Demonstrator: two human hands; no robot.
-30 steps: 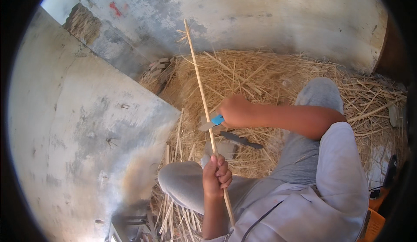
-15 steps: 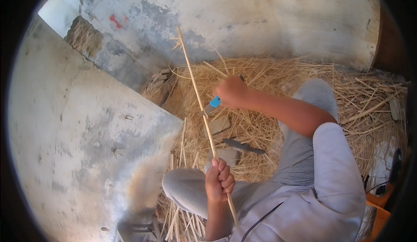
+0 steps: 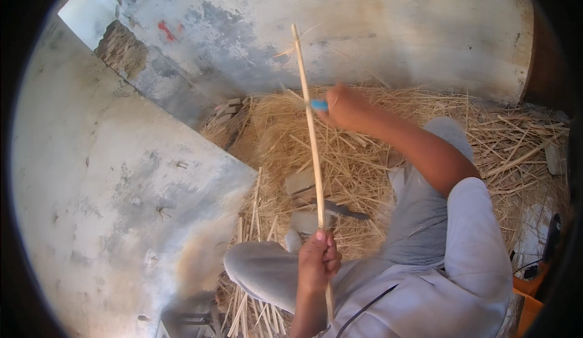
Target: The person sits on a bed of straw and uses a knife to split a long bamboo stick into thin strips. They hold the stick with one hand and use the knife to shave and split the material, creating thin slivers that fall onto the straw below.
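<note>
Head | left fingers [image 3: 331,256] clenched round pale stick's [image 3: 313,150] lower part | right fingers [image 3: 333,100], just right of stick, gripping blue tool [image 3: 319,105]

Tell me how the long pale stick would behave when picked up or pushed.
The long pale stick is probably fairly stiff, since its upper length shows little sag beyond the left hand. It looks light for its length: it is slender and one hand holds it near the lower end. It may splinter, as thin slivers stick out near its top.
</note>
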